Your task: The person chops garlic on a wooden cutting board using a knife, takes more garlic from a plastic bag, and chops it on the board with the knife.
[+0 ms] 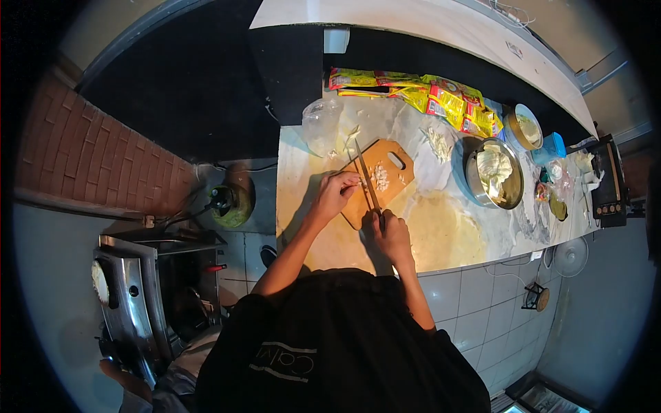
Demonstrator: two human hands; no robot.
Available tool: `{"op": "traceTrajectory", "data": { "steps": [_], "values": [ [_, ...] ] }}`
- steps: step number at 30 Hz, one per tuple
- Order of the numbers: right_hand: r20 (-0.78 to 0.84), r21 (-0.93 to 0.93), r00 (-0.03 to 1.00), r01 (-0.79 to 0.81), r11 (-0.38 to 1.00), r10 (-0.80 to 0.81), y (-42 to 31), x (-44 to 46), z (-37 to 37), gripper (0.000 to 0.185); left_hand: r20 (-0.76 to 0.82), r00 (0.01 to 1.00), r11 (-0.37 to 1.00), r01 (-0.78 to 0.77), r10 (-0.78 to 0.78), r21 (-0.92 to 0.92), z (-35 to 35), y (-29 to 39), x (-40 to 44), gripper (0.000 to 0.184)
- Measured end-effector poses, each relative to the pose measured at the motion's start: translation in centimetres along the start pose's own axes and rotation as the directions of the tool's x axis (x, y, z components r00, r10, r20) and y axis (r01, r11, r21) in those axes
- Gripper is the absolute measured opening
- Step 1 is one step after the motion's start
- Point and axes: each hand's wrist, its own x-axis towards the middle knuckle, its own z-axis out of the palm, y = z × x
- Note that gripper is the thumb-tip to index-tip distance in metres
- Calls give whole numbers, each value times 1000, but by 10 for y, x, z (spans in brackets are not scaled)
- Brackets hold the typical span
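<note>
A wooden cutting board [380, 148] with a handle hole lies on the marble-patterned table. My right hand [394, 239] is closed round the handle of a long knife [365, 173], whose blade points up and left across the board. At the board's left side my left hand [336, 193] has its fingers bent together beside the blade, holding a small pale piece too small to name. Chopped white pieces [380, 177] lie on the board just right of the blade. Some pale scraps [353, 132] are beyond the knife tip.
A clear plastic container [322, 128] stands at the back left. Yellow packets [447, 103] line the table's back edge. To the right are a metal bowl [512, 186], a smaller bowl [515, 131] and a blue container [552, 146]. Pale shreds [438, 143] lie behind the board.
</note>
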Motion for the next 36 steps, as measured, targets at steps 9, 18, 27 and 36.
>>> {"op": "traceTrajectory", "data": {
  "steps": [9,18,27,36],
  "values": [
    [-22,21,1000,5,1000,-5,1,-13,11,29,2,1000,1000,7,-7,-6,2,-3,-1,34],
    [-68,72,997,-36,997,41,0,-13,9,31,33,997,997,72,-73,21,-1,-2,5,41],
    [-80,174,996,-23,985,38,-6,-12,14,31,34,994,993,97,-100,68,3,1,6,40],
    [138,580,976,-219,785,170,0,9,-6,42,7,1000,999,-9,8,53,6,13,7,33]
  ]
}}
